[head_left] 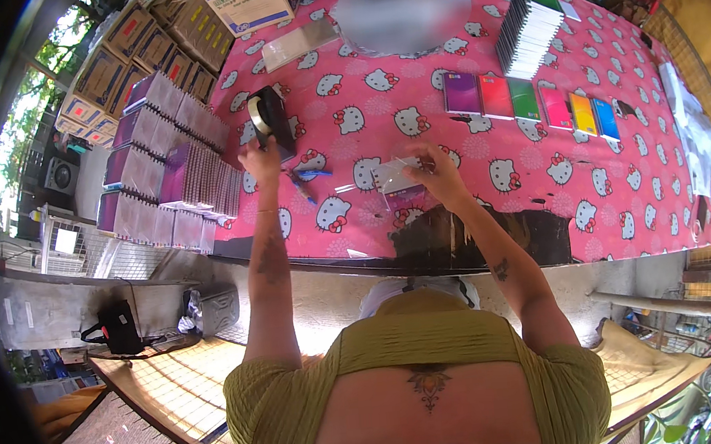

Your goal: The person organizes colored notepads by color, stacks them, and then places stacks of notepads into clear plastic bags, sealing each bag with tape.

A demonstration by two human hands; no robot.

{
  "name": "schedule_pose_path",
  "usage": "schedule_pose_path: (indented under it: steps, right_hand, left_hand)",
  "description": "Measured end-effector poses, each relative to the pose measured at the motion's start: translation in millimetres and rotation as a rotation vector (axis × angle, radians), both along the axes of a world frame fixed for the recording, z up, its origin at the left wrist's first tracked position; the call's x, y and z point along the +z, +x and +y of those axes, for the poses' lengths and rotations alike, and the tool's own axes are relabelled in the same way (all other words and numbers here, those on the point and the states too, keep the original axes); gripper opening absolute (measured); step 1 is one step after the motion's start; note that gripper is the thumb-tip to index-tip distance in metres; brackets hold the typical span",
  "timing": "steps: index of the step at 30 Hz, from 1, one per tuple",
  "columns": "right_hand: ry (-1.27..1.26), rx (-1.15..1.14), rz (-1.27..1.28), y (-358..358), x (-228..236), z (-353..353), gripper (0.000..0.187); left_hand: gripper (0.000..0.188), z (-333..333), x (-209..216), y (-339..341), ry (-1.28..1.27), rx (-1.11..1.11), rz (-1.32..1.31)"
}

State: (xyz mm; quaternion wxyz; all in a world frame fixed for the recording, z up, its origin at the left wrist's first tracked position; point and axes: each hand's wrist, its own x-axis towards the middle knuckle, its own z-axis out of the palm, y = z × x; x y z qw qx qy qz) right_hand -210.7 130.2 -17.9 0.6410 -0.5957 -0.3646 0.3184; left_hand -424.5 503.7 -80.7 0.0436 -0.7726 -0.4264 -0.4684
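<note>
While left hand (261,158) grips one tape dispenser (270,119), right hand (436,173) pinches one clear packet (394,176), six coloured notebooks (531,105).

- The desk (624,198) wears a pink cloth printed all over with white cartoon cats.
- A black tape dispenser (272,119) stands on it at the left.
- A small clear packet (395,176) lies near the front edge, with blue pens (305,180) just to its left.
- Six notebooks (531,103) lie flat in a row, purple, red, green, pink, yellow and blue.
- Behind that row a stack of notebooks (529,29) stands fanned, green on top.
- Purple wrapped bundles (168,162) are piled along the left edge.
- A clear flat sleeve (299,45) lies at the far side.
</note>
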Motion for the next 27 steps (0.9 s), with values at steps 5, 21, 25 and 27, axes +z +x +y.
schedule_pose_path:
  steps: [5,21,25,27]
  right_hand:
    - [-0.028,-0.075,-0.052,13.2,-9.5,-11.8,0.043]
    - [-0.021,-0.085,0.051,9.3,-6.5,-15.3,0.047]
    - [0.001,-0.049,0.029,11.6,-7.7,-13.2,0.048]
    - [0.039,-0.026,-0.001,12.5,-10.9,-8.3,0.049]
  left_hand:
    - [0.026,9.8,-1.4,7.7,-1.243,-0.437,-0.659]
    - [0.026,-174.2,156.2,127.6,-0.434,-1.375,0.658]
    - [0.034,-167.8,139.3,189.1,-0.688,-1.349,1.28]
    - [0.04,-146.8,100.0,193.2,-0.777,-1.483,1.233]
